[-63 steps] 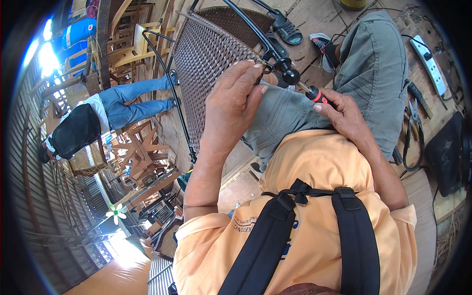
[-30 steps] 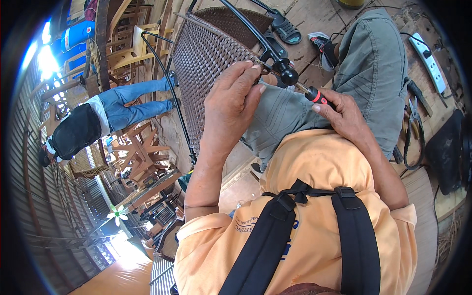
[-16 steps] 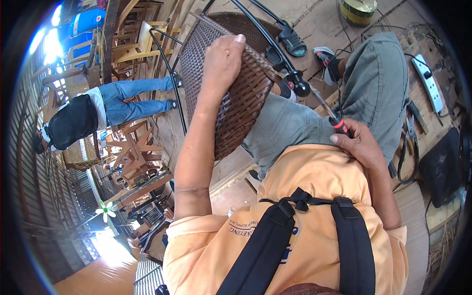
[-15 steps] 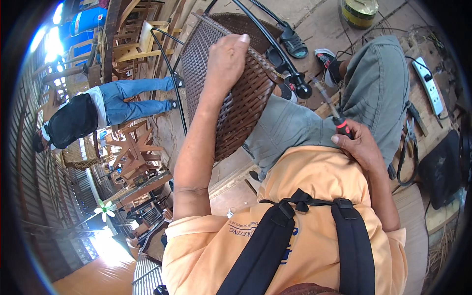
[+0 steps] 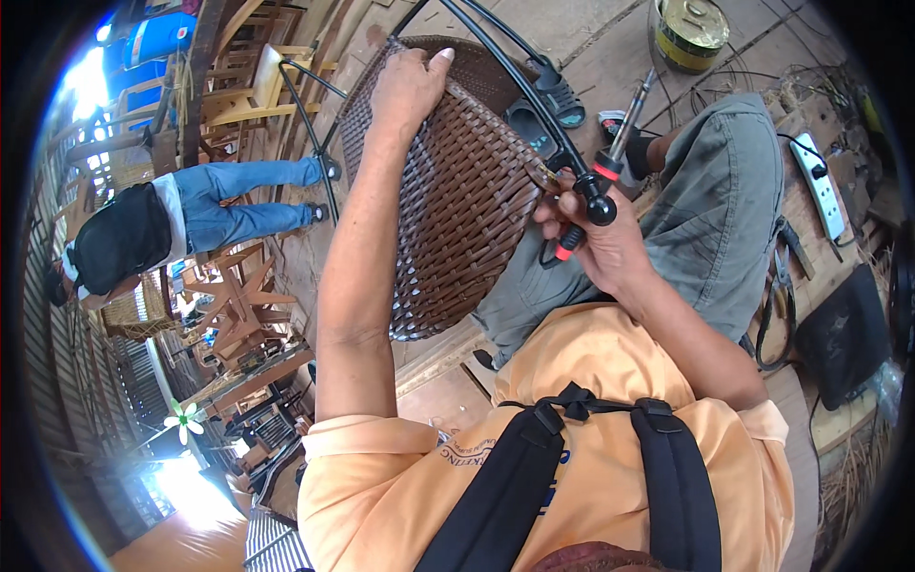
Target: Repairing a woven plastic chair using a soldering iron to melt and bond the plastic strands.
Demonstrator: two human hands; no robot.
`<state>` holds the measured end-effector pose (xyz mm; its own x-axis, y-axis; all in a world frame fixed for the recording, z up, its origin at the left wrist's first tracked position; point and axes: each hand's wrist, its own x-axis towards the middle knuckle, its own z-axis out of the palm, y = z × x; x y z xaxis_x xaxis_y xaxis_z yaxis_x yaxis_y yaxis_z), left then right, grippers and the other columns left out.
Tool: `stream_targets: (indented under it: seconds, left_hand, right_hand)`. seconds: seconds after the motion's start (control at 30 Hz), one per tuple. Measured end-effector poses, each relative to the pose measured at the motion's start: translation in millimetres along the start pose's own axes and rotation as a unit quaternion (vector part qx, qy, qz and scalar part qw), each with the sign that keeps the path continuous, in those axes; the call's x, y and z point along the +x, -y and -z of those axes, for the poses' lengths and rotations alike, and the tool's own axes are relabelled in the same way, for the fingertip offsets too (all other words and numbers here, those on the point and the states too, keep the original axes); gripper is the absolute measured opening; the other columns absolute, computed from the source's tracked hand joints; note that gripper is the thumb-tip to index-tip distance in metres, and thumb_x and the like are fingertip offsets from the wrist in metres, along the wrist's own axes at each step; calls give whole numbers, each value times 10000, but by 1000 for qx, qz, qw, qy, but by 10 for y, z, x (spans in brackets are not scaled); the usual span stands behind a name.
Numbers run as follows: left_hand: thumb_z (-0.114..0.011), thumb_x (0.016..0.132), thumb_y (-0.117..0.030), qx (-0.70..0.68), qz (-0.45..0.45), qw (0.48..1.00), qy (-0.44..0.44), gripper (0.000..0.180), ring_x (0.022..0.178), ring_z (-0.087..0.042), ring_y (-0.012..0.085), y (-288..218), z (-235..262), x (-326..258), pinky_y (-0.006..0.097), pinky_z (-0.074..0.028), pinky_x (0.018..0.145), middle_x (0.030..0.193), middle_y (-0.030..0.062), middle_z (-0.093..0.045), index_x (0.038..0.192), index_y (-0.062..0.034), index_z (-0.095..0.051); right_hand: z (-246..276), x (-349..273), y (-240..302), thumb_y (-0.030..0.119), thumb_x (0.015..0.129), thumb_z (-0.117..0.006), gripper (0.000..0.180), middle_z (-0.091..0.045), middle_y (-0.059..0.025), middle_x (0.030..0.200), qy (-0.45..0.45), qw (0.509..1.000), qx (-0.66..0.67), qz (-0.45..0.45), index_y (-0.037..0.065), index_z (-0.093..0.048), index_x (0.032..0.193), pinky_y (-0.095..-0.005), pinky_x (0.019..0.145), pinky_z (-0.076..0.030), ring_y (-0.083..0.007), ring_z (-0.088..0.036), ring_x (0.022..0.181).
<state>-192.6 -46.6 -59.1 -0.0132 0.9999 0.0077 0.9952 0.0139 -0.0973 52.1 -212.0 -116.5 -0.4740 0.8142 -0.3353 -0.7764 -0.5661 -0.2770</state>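
Observation:
A brown woven wicker panel (image 5: 467,181) rests tilted across my lap, fixed to a black metal chair frame (image 5: 519,81). My left hand (image 5: 408,91) is closed over the panel's upper edge. My right hand (image 5: 605,234) holds a soldering iron (image 5: 629,124), its metal tip pointing up and away from the weave. The fingertips of that hand reach the panel's near right corner, beside the frame leg's round black end (image 5: 600,210). The leg end partly hides those fingers.
A yellow and black tin (image 5: 688,36) stands on the boards ahead. Grey sandals (image 5: 558,95) lie beyond the panel. To the right are a white power strip (image 5: 818,186), pliers (image 5: 783,257) and cords. Another person (image 5: 191,210) bends over at the left, near wooden furniture parts.
My right hand has moved up and left to the panel's corner, and the soldering iron now points upward. My left hand has shifted slightly along the edge. The panel has turned a little.

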Motion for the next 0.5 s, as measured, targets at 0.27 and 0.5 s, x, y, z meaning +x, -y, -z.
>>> stream_targets:
  seconds: [0.27,0.5]
  left_hand:
    - [-435,957,-543,-33,-189,975,-115,545,667,-629,351,46,-39,-9,423,-491,604,640,121,-604,708,-72,-549]
    - [-511,934,-454,-108,36,986,-125,423,789,-651,439,-24,-263,92,508,-502,728,790,238,-668,828,-71,-658]
  right_hand:
    - [-163,56,-19,159,864,-730,322,-638,-78,887,-15,998,-31,53,16,-544,1085,-240,583,-515,-150,-649,724]
    - [-280,109,-58,206,913,-682,283,-593,-51,788,-67,993,10,93,7,-540,1056,-233,508,-495,-142,-627,629]
